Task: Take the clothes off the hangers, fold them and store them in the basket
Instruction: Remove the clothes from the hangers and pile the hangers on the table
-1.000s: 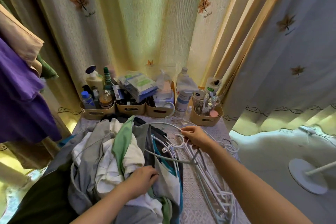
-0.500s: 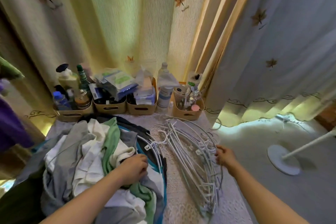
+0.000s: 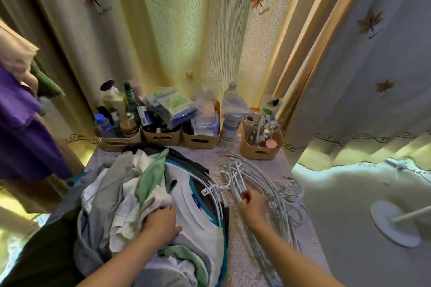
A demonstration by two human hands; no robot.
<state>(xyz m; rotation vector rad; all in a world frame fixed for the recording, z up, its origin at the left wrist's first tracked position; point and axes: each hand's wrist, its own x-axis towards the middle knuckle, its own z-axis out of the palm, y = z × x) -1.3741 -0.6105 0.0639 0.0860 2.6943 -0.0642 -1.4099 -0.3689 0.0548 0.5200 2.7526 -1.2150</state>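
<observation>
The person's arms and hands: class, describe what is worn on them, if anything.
Nothing is worn. The left grip and right grip are bare, with no gloves, rings or watch visible. The left forearm and right forearm are bare too; no sleeve shows.

I see a ribbed, pale yellow-green curtain (image 3: 175, 30) at twelve o'clock, scattered with brown maple leaves. At two o'clock, a grey-blue curtain (image 3: 373, 77) has the same leaf motif and a dark scrolled line near its hem. The storage bins (image 3: 161, 138) at centre are tan. At seven o'clock, the clothes pile (image 3: 121, 193) mixes grey, white and mint green; its white shirt (image 3: 193, 212) has teal trim. The hangers (image 3: 235, 182) at five o'clock are white, on a beige lace tablecloth (image 3: 240, 254). At nine o'clock is a purple garment (image 3: 23, 135).
</observation>
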